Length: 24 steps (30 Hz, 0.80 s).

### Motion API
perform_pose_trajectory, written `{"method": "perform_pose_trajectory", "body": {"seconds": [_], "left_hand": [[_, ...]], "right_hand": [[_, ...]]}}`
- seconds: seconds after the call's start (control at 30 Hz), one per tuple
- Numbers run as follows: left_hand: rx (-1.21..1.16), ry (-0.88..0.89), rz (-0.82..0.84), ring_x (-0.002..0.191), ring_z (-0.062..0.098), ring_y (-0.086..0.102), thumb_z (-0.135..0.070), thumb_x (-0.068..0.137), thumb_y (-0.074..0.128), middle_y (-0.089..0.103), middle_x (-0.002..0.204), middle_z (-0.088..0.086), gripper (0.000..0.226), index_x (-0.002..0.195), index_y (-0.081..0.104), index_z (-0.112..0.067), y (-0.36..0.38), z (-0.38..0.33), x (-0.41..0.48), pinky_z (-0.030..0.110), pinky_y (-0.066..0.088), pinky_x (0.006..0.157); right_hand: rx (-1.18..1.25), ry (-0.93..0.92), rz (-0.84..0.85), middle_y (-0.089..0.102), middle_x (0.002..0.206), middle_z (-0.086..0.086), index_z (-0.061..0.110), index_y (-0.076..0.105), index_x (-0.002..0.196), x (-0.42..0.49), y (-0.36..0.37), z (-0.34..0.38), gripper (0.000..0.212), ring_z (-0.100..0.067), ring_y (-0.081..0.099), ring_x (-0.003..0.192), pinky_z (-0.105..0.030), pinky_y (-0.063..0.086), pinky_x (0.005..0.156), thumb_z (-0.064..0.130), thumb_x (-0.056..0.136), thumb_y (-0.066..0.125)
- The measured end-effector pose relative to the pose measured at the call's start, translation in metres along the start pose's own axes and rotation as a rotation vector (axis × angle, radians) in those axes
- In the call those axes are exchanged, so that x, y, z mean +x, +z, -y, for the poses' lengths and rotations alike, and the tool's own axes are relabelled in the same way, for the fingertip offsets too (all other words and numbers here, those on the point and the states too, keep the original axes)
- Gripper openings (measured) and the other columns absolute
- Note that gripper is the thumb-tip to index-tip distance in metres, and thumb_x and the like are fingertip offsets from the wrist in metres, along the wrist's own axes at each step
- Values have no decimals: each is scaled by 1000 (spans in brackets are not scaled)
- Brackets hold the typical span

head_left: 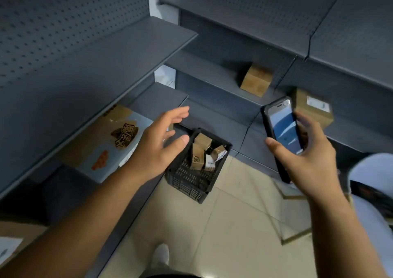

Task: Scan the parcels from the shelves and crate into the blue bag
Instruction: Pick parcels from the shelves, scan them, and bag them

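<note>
Head view: looked down past both forearms into a corner of dark grey shelving, with the black crate (pixel 192 172) on the tiled floor as the landmark.
Shoe: a pale shoe (pixel 162 254) showed at the bottom edge, nearer than the crate.
Left hand: the left hand (pixel 158 144) hovered just left of the crate, fingers spread and loosely curved, thumb apart, holding nothing.
Right hand: the right hand (pixel 308 156), right of the crate, had its fingers wrapped around a black handheld scanner (pixel 281 133), thumb on its left edge; the screen glowed but its text was too blurred to read.
Crate contents: several small cardboard parcels (pixel 202 154) stood tilted inside; one bore "SF" in dark letters, the white labels were unreadable.
Large box: a flat printed carton (pixel 102 143) lay on the low shelf left of the crate, partly hidden under the shelf above; its brown and orange characters were not legible.
Far parcels: beyond the crate, one plain brown box (pixel 256 79) sat on a shelf; another box (pixel 312 107) with a white label, right of it, was partly hidden behind the scanner.
Right edge: a white and dark shape (pixel 374 184), cut off, could not be identified.
Blue bag: not identifiable.
</note>
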<state>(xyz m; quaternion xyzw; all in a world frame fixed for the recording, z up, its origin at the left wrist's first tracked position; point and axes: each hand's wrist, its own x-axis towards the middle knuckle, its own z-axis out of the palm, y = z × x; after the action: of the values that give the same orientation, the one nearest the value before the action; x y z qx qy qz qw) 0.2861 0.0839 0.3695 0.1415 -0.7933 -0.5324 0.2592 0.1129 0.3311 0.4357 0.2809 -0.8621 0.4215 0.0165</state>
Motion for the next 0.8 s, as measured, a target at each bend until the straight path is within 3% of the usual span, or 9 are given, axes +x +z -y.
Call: {"method": "perform_pose_trajectory", "body": {"seconds": [0.13,0.23,0.3,0.37,0.43,0.63,0.7,0.8], "left_hand": [[19,-12,73,137,7,48,-41,90,57,54,144,-15,60,148,45,-32,9,28,57,45,46,111],[15,-39,119,137,6,49,-41,88,57,55,144,-15,62,148,46,-31,27,48,97,37,48,109],[-12,-52,165,137,6,49,-42,88,56,55,144,-15,63,149,45,-31,36,58,112,29,48,105],[-22,-71,205,138,8,49,-42,88,56,54,146,-14,64,149,44,-30,52,75,135,26,48,101],[-8,-100,213,138,9,49,-42,88,56,54,146,-12,63,149,44,-30,71,91,159,28,49,101],[105,-199,212,139,6,46,-42,86,58,49,149,-17,64,148,43,-36,143,148,237,32,49,104],[156,-228,220,140,5,44,-43,86,59,46,151,-16,66,150,42,-36,168,170,264,34,49,106],[239,-214,253,141,5,41,-45,86,61,43,152,-15,68,150,39,-38,200,209,306,33,47,107]], "right_hand": [[-20,60,0,52,143,4,26,40,147,33,24,-19,86,-9,48,125,-23,42,97,51,73,76],[-46,127,17,52,140,5,27,39,147,65,36,-44,84,-3,51,106,0,42,65,47,75,78],[-58,134,21,53,138,5,27,39,147,82,41,-59,84,2,50,99,2,39,61,49,75,77],[-65,147,21,53,139,4,28,38,146,107,47,-86,85,0,46,111,-2,32,76,53,74,75],[-51,171,25,54,136,7,29,38,145,136,54,-118,84,-1,44,114,-4,30,77,53,74,76],[-7,195,140,55,136,7,31,41,143,236,88,-219,84,-4,49,116,-19,42,88,54,71,78],[-11,211,200,55,134,7,33,40,142,267,101,-251,84,-11,55,114,-28,51,87,57,70,76],[-35,220,265,53,132,10,40,36,141,307,125,-298,85,-24,64,98,-42,60,73,62,69,75]]}}
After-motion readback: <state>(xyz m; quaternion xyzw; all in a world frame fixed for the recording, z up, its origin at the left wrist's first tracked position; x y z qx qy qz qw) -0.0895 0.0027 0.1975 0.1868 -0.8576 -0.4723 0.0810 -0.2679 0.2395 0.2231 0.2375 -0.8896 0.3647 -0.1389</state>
